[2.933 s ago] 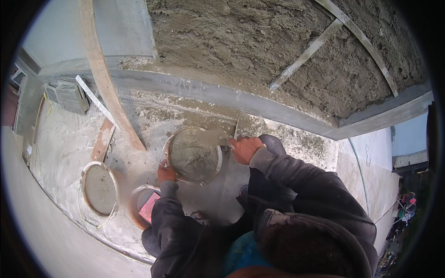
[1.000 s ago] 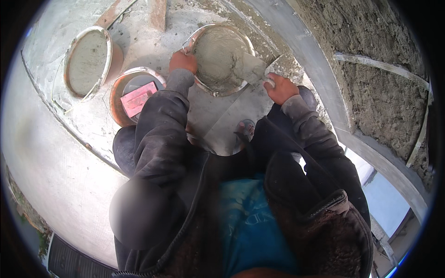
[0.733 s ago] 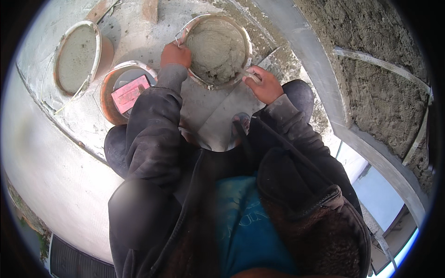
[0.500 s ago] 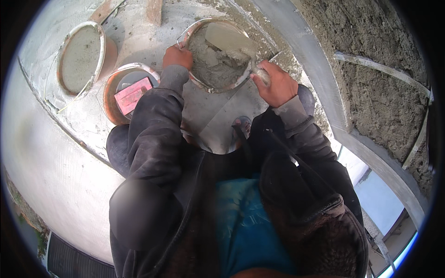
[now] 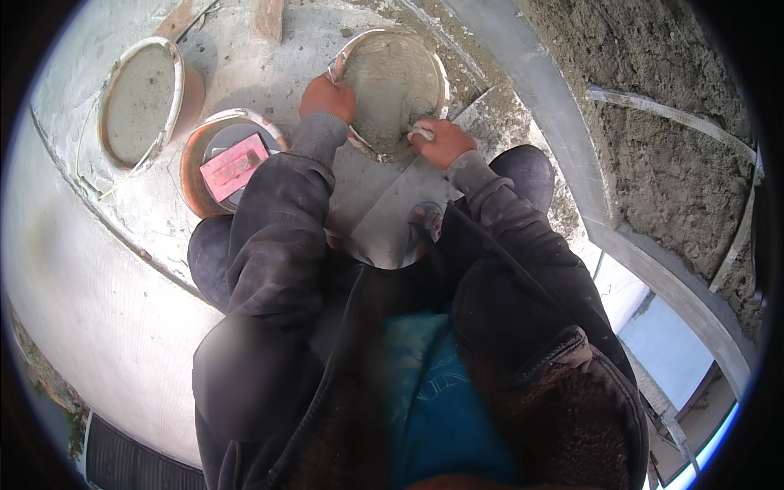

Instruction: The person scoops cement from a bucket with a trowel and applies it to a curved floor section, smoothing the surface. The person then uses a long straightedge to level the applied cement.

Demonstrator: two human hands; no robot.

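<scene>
A round bucket (image 5: 446,88) of wet grey mortar (image 5: 377,72) stands on the floor in front of me. My left hand (image 5: 328,100) is closed on its left rim. At the near right side of the bucket, my right hand (image 5: 445,144) grips a trowel by its pale, mortar-smeared handle (image 5: 421,131). The trowel's blade lies in the mortar and its outline is hard to make out there. To the left, a pink-backed plastering float (image 5: 235,167) rests in a second bucket (image 5: 191,170), which is orange-brown.
A third bucket (image 5: 175,110), filled with grey mix, stands at the far left. Wood pieces (image 5: 269,20) lie behind. On the right runs a smooth grey edge (image 5: 563,131) beside a rough mortared surface (image 5: 670,155). My feet and knees are close to the buckets.
My right hand has moved left and slightly nearer, over the bucket's near rim, with the trowel. The trowel's flat blade, plain before, has sunk or blended into the mortar. My left hand shifted slightly right.
</scene>
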